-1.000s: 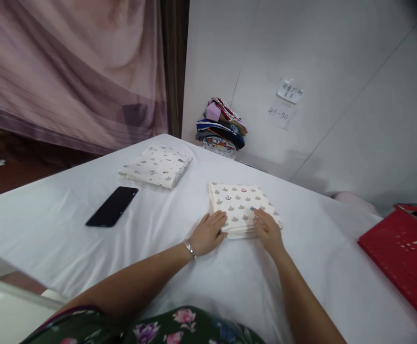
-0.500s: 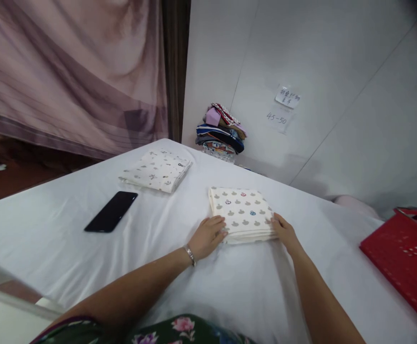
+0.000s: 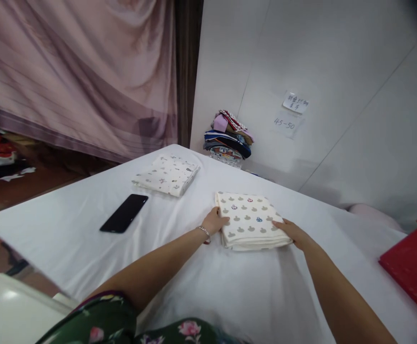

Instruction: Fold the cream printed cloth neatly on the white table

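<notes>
A folded cream cloth (image 3: 248,215) printed with grey mushroom-like shapes and a few coloured ones lies in front of me on the white-covered table (image 3: 179,239). My left hand (image 3: 214,221) grips its left edge, thumb on top and fingers along the side. At the right front corner, my right hand (image 3: 291,232) pinches the layers, thumb on top and the other fingers partly hidden beneath. Farther back to the left rests another folded white cloth (image 3: 167,174) with small scattered prints, apart from both hands.
A black phone (image 3: 124,213) lies left of the cloths. On the right edge stands a red bag (image 3: 412,265). Stacked folded fabrics (image 3: 228,136) sit beyond the table by the wall. A pale chair (image 3: 18,310) is at lower left, a pink curtain (image 3: 79,71) behind.
Both hands have gone from resting flat against the cloth's sides to gripping its edges, thumbs on top. The camera view has shifted slightly left, so everything appears farther right.
</notes>
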Demonstrator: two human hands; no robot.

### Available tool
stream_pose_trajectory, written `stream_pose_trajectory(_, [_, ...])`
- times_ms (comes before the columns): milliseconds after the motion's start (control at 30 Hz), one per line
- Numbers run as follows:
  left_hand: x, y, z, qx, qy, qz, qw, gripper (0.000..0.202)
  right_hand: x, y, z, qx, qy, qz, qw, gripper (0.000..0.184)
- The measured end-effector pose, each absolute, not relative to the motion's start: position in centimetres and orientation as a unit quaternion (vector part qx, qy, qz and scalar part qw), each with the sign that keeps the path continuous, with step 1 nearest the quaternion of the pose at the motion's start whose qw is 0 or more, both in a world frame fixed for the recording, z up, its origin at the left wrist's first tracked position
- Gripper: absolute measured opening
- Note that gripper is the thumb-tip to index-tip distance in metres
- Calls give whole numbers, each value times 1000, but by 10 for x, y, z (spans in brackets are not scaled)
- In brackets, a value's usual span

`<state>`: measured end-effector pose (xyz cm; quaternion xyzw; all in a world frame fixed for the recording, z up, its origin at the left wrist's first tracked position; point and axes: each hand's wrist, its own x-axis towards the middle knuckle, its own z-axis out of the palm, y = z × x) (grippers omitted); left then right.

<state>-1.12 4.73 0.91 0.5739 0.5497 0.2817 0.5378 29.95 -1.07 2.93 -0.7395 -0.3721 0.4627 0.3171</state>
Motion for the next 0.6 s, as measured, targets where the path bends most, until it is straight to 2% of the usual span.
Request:
stream_pose_trajectory(133, [-11,50,8,630,558,266,470,68,287,-47,41,-703,-364,489,367,65])
stream_pose_trajectory(300, [-12,53,-2,656,536,227,481,75,263,-122,42,-692,-368,468,410,76])
stream_pose_trajectory(367, [-11,53,-4,668,526,208,483,74,257,-146,35,-724,-342,455,391,86])
stream_pose_trajectory(467, [-7,51,3,695,530,196,444,68,261,-164,23,-795,-349,381,318,93])
stream_pose_trajectory(600, [8,43,24,783,500,208,305,61,273,-152,20,-814,-481,199,259,76])
